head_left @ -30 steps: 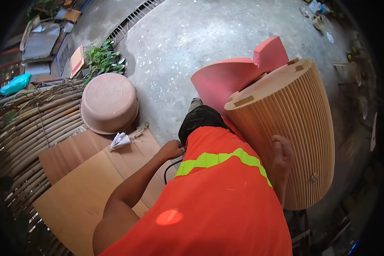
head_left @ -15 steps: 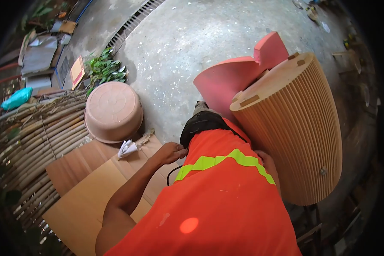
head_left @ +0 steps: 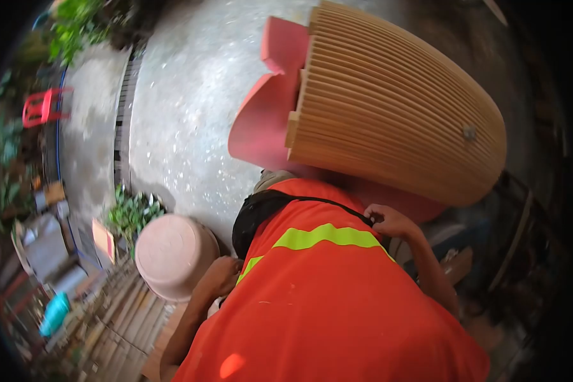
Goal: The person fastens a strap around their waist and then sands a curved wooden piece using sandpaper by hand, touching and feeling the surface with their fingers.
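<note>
My left hand (head_left: 223, 275) is beside the left edge of my orange shirt (head_left: 325, 293), near a black pouch (head_left: 254, 219) at my waist; its fingers are bent and partly hidden. On the right, my right hand (head_left: 386, 221) has its fingers curled at the black strap of the pouch. What those fingers pinch is too small to make out. Beyond it stands a large ribbed wooden piece (head_left: 401, 108) with a rounded end. Curved pink panels (head_left: 261, 121) show along its left side.
A pink upturned basin (head_left: 172, 254) sits left of my left hand, near a leafy plant (head_left: 134, 213). Bamboo slats (head_left: 124, 312) lie at the lower left. Farther off are a drain grate (head_left: 126, 121), a red chair (head_left: 41, 108) and a teal bag (head_left: 55, 314).
The view has turned, so the ribbed piece and pink panels appear higher and farther left. My right hand, mostly hidden before, now shows at the strap. The light wooden boards have mostly left view.
</note>
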`<state>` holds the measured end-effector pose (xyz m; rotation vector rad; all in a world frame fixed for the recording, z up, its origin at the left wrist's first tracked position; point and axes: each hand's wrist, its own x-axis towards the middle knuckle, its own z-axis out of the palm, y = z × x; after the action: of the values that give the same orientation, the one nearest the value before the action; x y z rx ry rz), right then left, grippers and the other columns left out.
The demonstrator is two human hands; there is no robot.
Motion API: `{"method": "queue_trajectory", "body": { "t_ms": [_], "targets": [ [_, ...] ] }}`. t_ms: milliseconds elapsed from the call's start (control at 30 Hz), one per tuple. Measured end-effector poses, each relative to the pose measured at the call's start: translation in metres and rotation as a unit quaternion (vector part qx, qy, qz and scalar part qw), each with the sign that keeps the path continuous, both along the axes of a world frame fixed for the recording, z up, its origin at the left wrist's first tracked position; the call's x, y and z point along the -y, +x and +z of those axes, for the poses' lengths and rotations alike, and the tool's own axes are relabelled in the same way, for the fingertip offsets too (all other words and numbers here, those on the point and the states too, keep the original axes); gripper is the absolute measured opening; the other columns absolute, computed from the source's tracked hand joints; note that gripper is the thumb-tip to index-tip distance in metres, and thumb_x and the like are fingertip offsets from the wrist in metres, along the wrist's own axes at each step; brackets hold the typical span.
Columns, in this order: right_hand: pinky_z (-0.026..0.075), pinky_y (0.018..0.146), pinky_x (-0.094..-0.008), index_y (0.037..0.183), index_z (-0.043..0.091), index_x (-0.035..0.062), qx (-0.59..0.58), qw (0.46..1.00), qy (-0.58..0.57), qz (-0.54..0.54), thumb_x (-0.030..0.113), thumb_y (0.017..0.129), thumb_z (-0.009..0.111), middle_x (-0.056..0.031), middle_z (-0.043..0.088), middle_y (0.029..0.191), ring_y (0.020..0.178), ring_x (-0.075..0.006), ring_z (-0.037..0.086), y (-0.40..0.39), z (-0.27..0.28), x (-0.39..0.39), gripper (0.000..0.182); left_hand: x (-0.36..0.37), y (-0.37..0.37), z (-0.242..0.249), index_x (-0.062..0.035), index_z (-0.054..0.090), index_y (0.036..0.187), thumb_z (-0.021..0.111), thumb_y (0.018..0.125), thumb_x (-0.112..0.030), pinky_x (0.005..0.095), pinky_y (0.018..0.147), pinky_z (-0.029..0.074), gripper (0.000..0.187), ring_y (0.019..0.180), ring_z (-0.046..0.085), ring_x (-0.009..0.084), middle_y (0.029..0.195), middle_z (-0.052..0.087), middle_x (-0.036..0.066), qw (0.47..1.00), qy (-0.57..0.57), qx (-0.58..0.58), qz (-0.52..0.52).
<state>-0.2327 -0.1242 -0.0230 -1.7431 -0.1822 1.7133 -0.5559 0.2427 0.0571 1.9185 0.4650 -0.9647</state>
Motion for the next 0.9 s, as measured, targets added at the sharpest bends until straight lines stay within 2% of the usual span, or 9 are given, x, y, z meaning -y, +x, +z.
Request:
{"method": "queue_trajectory", "body": {
  "t_ms": [100,167,300,400,500,600,700,767,900],
  "targets": [
    [0.046,0.075,-0.0261,0.092,0.064,0.0045,-0.032,0.999,0.017,-0.025,0.004,0.077,0.062,0.0013,0.061,0.086,0.082,-0.0096,0.056,-0.020,0.012,0.001,0.015,-0.021,-0.006,-0.006,0.0013,0.073,0.091,0.059,0.089,-0.032,0.0537,0.078,0.052,0.036,0.087,0.065,0.0497,0.091,0.068,0.030,0.999,0.027,0.009,-0.042],
    [0.045,0.073,-0.0261,0.084,0.064,0.0039,-0.012,1.000,0.014,0.012,0.004,0.076,0.057,0.0028,0.058,0.080,0.079,-0.0097,0.055,-0.030,0.018,-0.004,0.010,-0.036,-0.005,-0.011,0.0011,0.073,0.091,0.059,0.090,-0.031,0.0538,0.079,0.052,0.035,0.088,0.065,0.0492,0.092,0.068,0.029,0.997,0.033,0.005,-0.067],
    [0.043,0.069,-0.0262,0.078,0.063,0.0044,-0.086,0.989,0.019,-0.117,0.005,0.073,0.055,0.0025,0.055,0.075,0.073,-0.0091,0.053,-0.058,0.036,-0.009,0.009,-0.070,0.000,-0.026,0.0006,0.073,0.093,0.057,0.092,-0.030,0.0539,0.080,0.052,0.035,0.089,0.065,0.0483,0.094,0.069,0.027,0.992,0.040,-0.001,-0.118],
    [0.036,0.059,-0.0261,0.078,0.063,0.0046,-0.114,0.970,0.050,-0.208,0.006,0.072,0.058,0.0036,0.051,0.070,0.064,-0.0085,0.045,-0.069,0.025,-0.010,0.008,-0.104,0.006,-0.040,0.0003,0.073,0.094,0.056,0.093,-0.030,0.0539,0.081,0.052,0.035,0.090,0.066,0.0477,0.096,0.070,0.026,0.986,0.045,0.000,-0.160],
    [0.034,0.057,-0.0253,0.085,0.068,0.0045,-0.085,0.949,0.043,-0.302,0.005,0.072,0.057,0.0036,0.052,0.070,0.063,-0.0082,0.045,-0.058,0.017,-0.039,0.016,-0.137,0.016,-0.055,-0.0001,0.073,0.096,0.055,0.094,-0.029,0.0540,0.082,0.052,0.035,0.091,0.066,0.0470,0.097,0.071,0.025,0.978,0.041,-0.010,-0.202],
    [0.040,0.059,-0.0252,0.091,0.070,0.0042,-0.104,0.948,0.120,-0.274,0.006,0.074,0.057,0.0027,0.056,0.074,0.065,-0.0089,0.051,-0.066,-0.001,-0.046,0.021,-0.167,0.035,-0.067,-0.0004,0.073,0.097,0.054,0.096,-0.029,0.0541,0.082,0.052,0.035,0.092,0.067,0.0463,0.099,0.071,0.024,0.967,0.039,-0.021,-0.252],
    [0.048,0.069,-0.0249,0.096,0.070,0.0039,-0.117,0.933,0.128,-0.315,0.005,0.078,0.057,-0.0002,0.064,0.085,0.075,-0.0105,0.059,-0.092,0.011,-0.039,0.023,-0.197,0.060,-0.080,-0.0008,0.074,0.098,0.053,0.097,-0.028,0.0541,0.083,0.052,0.035,0.093,0.067,0.0457,0.100,0.072,0.023,0.949,0.034,-0.032,-0.313],
    [0.051,0.084,-0.0265,0.111,0.069,0.0025,-0.076,0.921,0.136,-0.357,0.008,0.085,0.062,-0.0019,0.068,0.100,0.087,-0.0106,0.064,-0.122,0.008,-0.028,0.028,-0.216,0.074,-0.090,-0.0010,0.074,0.099,0.052,0.098,-0.028,0.0542,0.084,0.052,0.035,0.093,0.067,0.0452,0.101,0.073,0.022,0.933,0.031,-0.043,-0.356],
    [0.051,0.088,-0.0274,0.119,0.067,0.0016,0.006,0.917,0.114,-0.381,0.008,0.089,0.059,-0.0061,0.070,0.108,0.101,-0.0114,0.064,-0.178,0.013,-0.015,0.032,-0.260,0.116,-0.112,-0.0015,0.074,0.101,0.051,0.100,-0.027,0.0543,0.085,0.052,0.035,0.095,0.068,0.0443,0.103,0.074,0.020,0.884,0.021,-0.057,-0.464]
  ]
}}
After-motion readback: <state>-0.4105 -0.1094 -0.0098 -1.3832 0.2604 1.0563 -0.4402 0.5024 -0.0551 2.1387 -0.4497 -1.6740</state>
